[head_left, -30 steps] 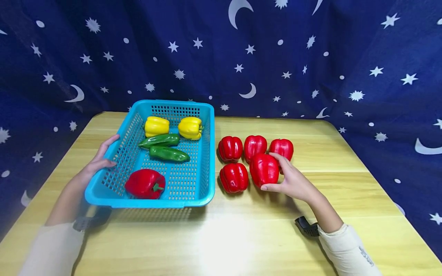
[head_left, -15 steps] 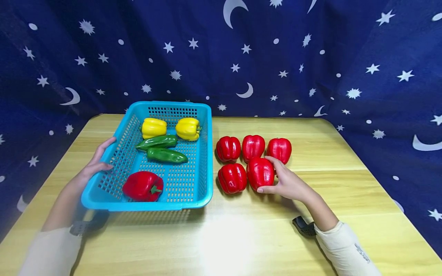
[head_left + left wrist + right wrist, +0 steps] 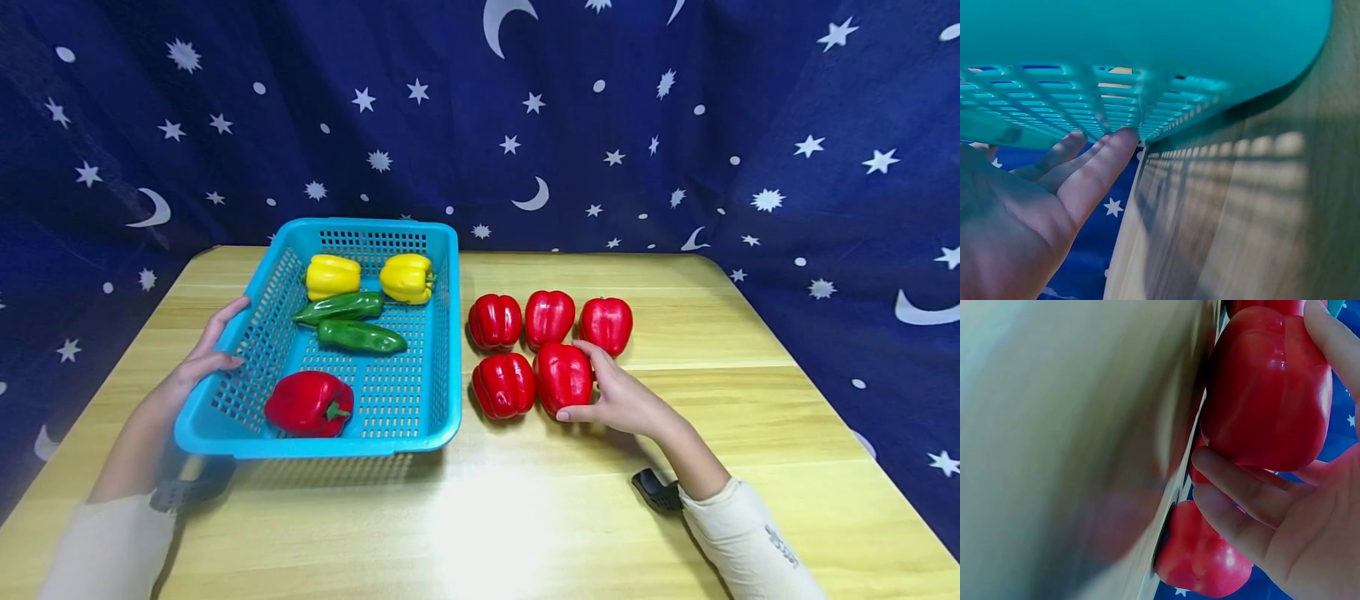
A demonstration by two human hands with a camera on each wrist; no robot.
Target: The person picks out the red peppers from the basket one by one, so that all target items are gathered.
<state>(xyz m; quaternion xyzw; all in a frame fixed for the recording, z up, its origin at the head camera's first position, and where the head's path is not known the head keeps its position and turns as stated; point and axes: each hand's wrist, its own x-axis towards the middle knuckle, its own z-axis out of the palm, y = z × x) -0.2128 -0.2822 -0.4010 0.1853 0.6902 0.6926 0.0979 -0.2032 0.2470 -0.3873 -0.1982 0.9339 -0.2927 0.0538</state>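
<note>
My right hand point(image 3: 618, 393) holds a red bell pepper point(image 3: 564, 377), thumb at its near side and fingers at its far side. In the right wrist view this bell pepper point(image 3: 1269, 390) sits between thumb and fingers, close against the table. Several other red bell peppers point(image 3: 504, 386) stand around it in two rows. On the left, my left hand point(image 3: 201, 358) lies against the side of a blue plastic basket point(image 3: 318, 447); in the left wrist view its straight fingers point(image 3: 1094, 181) touch the slotted wall from outside, below the rim.
Inside the basket are two yellow bell peppers point(image 3: 332, 277), two long green peppers point(image 3: 362, 337) and one red bell pepper with a green stem point(image 3: 309, 404). A wooden table point(image 3: 712, 333) runs back to a dark blue star-patterned cloth point(image 3: 450, 125).
The held red bell pepper has come down and slightly left, settling beside the front-row bell pepper, with my right hand still around it. My left hand and the basket hold their place.
</note>
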